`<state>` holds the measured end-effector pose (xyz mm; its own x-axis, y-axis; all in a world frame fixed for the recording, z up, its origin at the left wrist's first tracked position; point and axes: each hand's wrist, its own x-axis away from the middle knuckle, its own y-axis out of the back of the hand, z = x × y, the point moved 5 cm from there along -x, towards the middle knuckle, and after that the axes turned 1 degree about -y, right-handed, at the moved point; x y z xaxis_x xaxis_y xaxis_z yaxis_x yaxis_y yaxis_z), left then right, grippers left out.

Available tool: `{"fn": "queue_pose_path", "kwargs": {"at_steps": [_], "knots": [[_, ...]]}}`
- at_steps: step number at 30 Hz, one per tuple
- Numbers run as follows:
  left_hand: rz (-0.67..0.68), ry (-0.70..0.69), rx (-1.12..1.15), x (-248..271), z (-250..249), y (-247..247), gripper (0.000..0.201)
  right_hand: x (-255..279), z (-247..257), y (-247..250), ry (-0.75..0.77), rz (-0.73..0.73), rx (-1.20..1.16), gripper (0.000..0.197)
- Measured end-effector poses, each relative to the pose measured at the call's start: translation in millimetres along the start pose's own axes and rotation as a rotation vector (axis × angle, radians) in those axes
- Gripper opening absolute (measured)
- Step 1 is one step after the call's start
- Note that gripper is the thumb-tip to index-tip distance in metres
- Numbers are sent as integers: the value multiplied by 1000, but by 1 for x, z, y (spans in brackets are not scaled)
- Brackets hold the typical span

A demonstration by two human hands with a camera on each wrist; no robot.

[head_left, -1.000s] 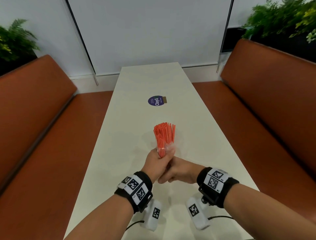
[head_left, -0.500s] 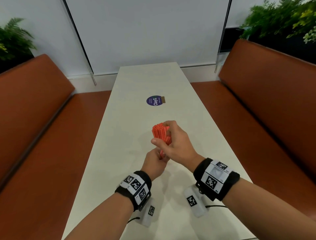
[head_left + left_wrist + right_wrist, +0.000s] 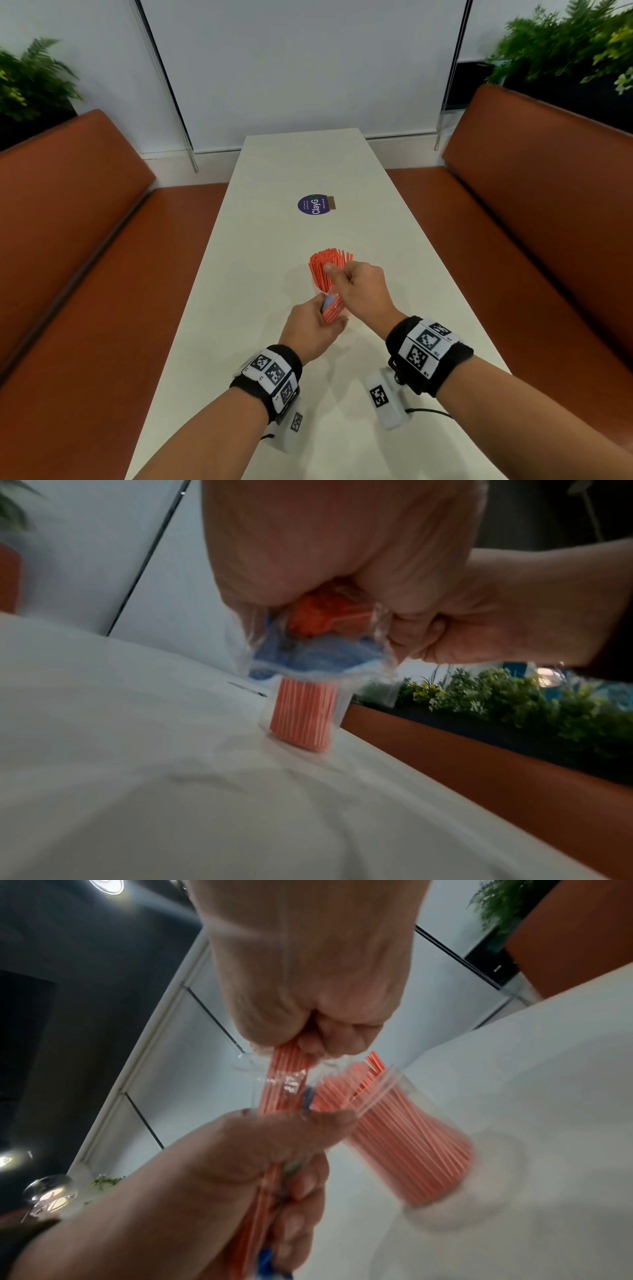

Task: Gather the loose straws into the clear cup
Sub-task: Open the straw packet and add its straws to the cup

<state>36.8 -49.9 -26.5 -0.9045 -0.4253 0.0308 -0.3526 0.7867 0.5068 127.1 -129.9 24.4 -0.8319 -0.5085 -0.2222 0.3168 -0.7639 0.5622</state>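
On a white counter point(image 3: 274, 240) between orange booths, the clear cup point(image 3: 441, 1153) already brims with straws point(image 3: 394, 1129); both hands' fingers grip a last packet point(image 3: 318, 642), left hand point(image 3: 313, 329) low, right hand point(image 3: 359, 291) high.

- Left hand point(image 3: 317, 325) grips the lower end of the orange straws point(image 3: 327, 270) over the white tabletop point(image 3: 260, 260).
- Right hand point(image 3: 359, 291) pinches them higher up.
- Purple sticker point(image 3: 312, 205) lies beyond.
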Motion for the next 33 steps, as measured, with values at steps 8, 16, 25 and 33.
{"fn": "queue_pose_path", "kwargs": {"at_steps": [8, 16, 25, 33], "knots": [[-37, 60, 111, -1, -6, -8, 23, 33, -16, -30, -305, 125, -743, 17], [66, 37, 126, -2, -6, -12, 21, 17, -15, -15, -368, 63, -807, 41], [198, 36, -343, -3, 18, -9, 54, -15, -19, 17, -343, -100, -1018, 36], [198, 102, -645, -9, 26, -8, 88, -50, -13, 27, -133, -223, -868, 18]]}}
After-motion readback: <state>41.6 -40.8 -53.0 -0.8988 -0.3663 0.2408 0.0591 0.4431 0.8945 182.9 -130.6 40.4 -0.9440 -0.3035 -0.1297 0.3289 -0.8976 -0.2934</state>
